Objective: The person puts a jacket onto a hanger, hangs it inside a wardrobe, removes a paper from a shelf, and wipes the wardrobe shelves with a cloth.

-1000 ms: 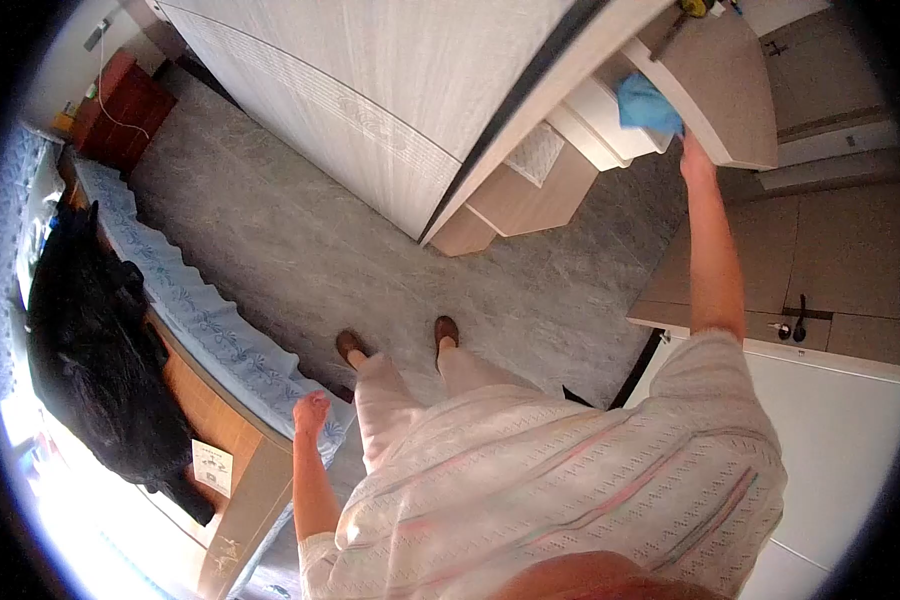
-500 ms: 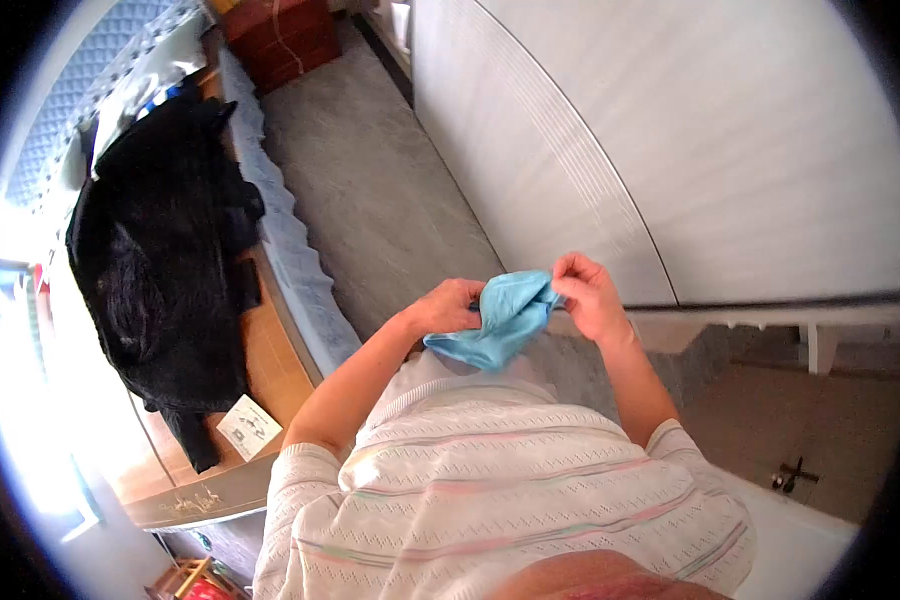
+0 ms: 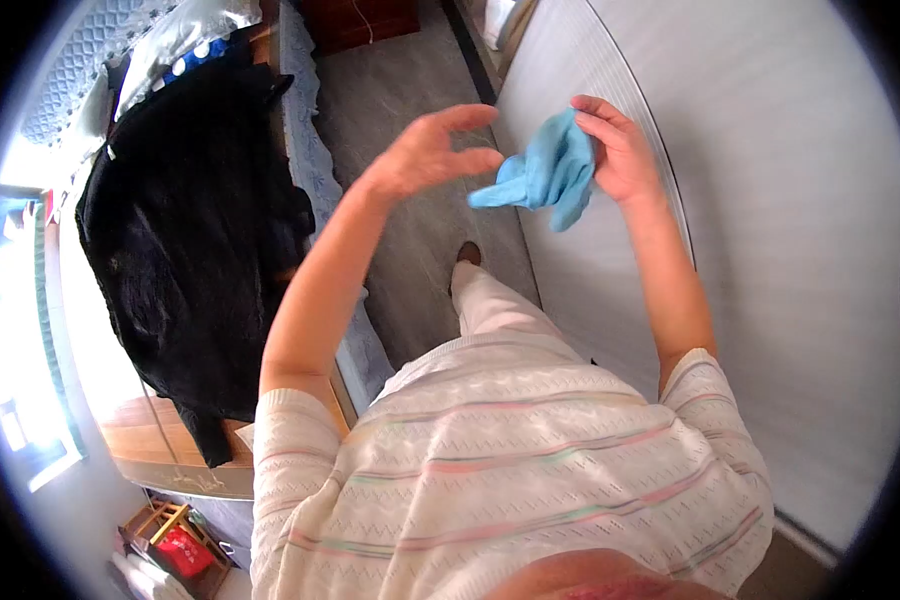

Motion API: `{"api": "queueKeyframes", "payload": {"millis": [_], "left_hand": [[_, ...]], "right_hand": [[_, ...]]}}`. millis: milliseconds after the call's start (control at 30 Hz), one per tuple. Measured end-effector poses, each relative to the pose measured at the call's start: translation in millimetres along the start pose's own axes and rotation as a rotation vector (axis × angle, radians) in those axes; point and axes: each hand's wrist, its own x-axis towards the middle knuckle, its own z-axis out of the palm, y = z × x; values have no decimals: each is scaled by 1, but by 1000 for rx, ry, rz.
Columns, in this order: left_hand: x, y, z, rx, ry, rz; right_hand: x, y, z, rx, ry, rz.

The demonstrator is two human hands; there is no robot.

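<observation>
A light blue cloth hangs in loose folds from my right hand, whose fingers and thumb pinch its upper right edge. To the left of the cloth is my left hand, its thumb and fingers spread apart with nothing between them. The left thumb tip comes close to the cloth's left side; whether it touches cannot be told. Both hands are held up in front of my body, above the grey floor.
A black garment lies on the bed at the left, beside a blue ruffled cover edge. Pale wardrobe doors rise on the right. A dark red chest stands at the top. A wooden stand holds something red at the lower left.
The blue cloth came out of the open cabinet into both hands, then moved up. My left hand has let go of it and opened. The view has turned toward the bed and wardrobe.
</observation>
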Motion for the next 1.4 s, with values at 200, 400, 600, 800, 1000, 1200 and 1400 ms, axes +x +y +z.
{"api": "queueKeyframes", "payload": {"millis": [200,400,600,800,1000,1200,1400], "left_hand": [[104,-49,-29,137,87,-38],[185,-81,-107,-219,97,-116],[269,-77,-218,-509,-12,-83],[370,-88,-310,-395,22,-135],[481,-87,-333,-628,31,-2],[593,-89,-363,-565,130,30],[681,-94,-403,-312,78,68]], "right_hand": [[137,-50,45,-118,-335,190],[247,-117,98,-181,-617,-20],[397,-17,56,183,-535,-181],[444,44,102,478,-336,319],[508,-20,62,775,-46,100],[588,-41,17,769,39,17],[633,-67,-28,28,518,77]]}}
